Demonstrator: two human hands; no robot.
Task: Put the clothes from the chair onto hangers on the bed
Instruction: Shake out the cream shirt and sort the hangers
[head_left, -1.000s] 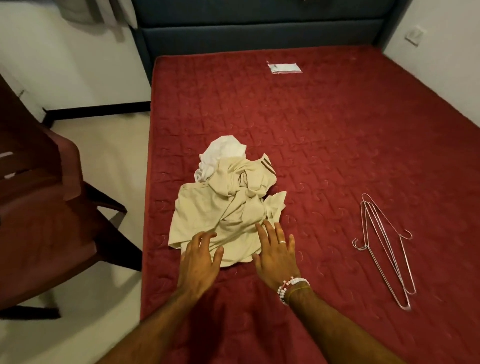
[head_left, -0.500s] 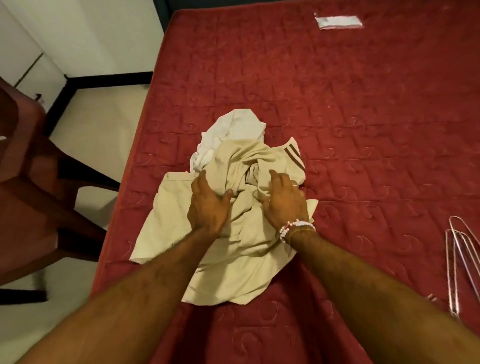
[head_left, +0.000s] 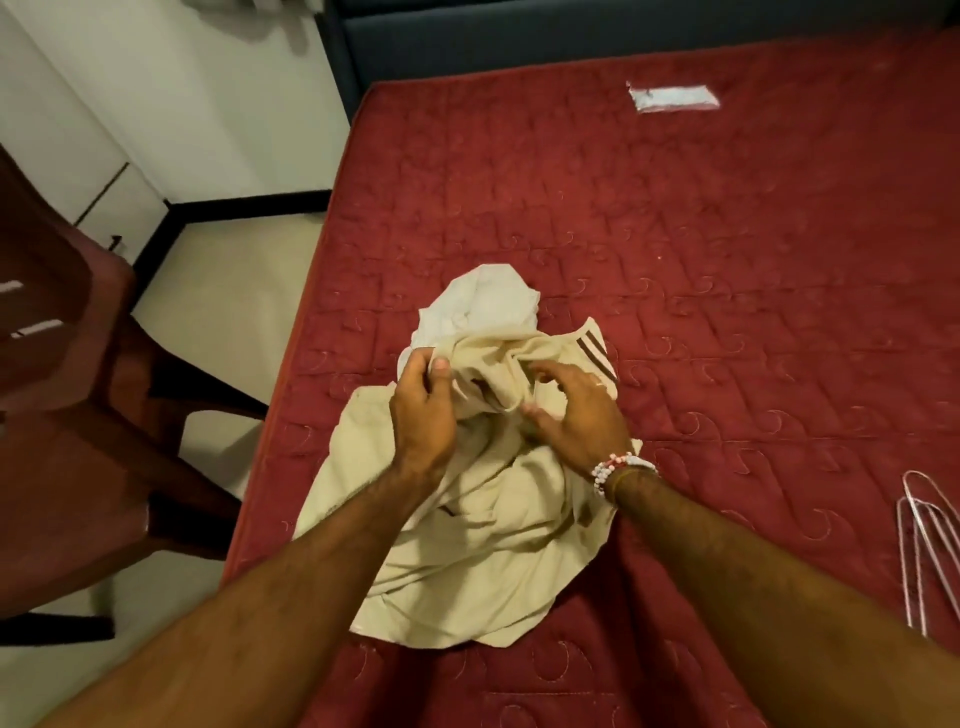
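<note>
A crumpled cream garment with dark sleeve stripes lies on the red mattress near its left edge. A white garment is bunched just beyond it. My left hand pinches a fold of the cream cloth between thumb and fingers at the pile's upper left. My right hand hovers over the pile's middle with its fingers spread and curved, touching the cloth. Wire hangers lie at the right edge of the view, partly cut off.
A dark red plastic chair stands on the pale floor left of the bed. A small white packet lies far up the mattress. A dark headboard closes the far end.
Both hands moved from the near edge of the pile up onto its top. My left hand has taken hold of a fold, and the cream cloth is bunched up higher.
</note>
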